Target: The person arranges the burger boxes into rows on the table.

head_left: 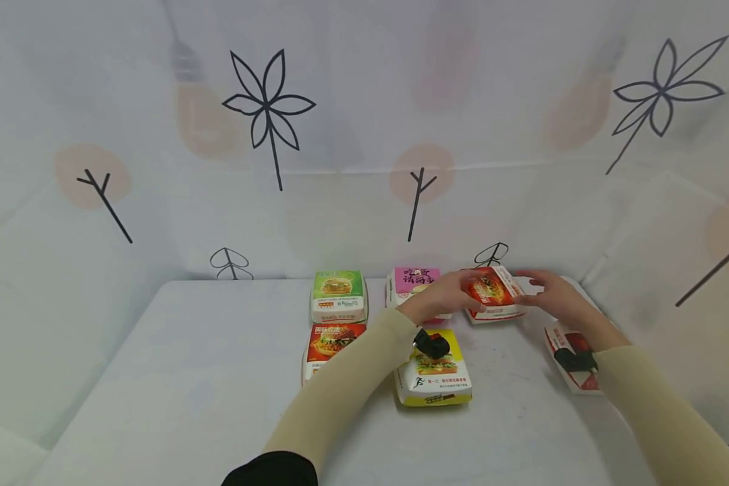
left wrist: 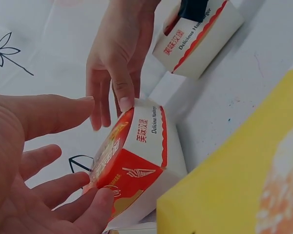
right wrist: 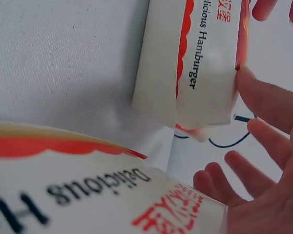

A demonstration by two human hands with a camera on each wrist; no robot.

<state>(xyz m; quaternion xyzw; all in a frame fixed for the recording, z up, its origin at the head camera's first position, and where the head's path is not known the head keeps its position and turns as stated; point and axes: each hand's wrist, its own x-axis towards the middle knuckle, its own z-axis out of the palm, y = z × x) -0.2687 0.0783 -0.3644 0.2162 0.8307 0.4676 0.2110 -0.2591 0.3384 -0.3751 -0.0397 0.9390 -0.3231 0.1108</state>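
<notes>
A red and white hamburger box [head_left: 492, 293] sits at the back right of the table between the two hands. My left hand [head_left: 442, 297] is at its left side, fingers spread and loosely bent, a fingertip overlapping the red panel in the left wrist view. From the right, my right hand [head_left: 555, 297] reaches over; its thumb [right wrist: 259, 95] touches the box's top edge in the right wrist view, the other fingers spread apart behind. Neither hand grips the box. Under the right wrist lies a second red and white box [head_left: 574, 361], partly hidden by the arm.
A green box [head_left: 339, 297] and a pink box [head_left: 403, 280] stand along the back edge. In front are a red box [head_left: 328, 344], partly behind the left sleeve, and a yellow box [head_left: 435, 378]. All rest on a white-covered table [head_left: 219, 378] against a patterned cloth [head_left: 340, 216].
</notes>
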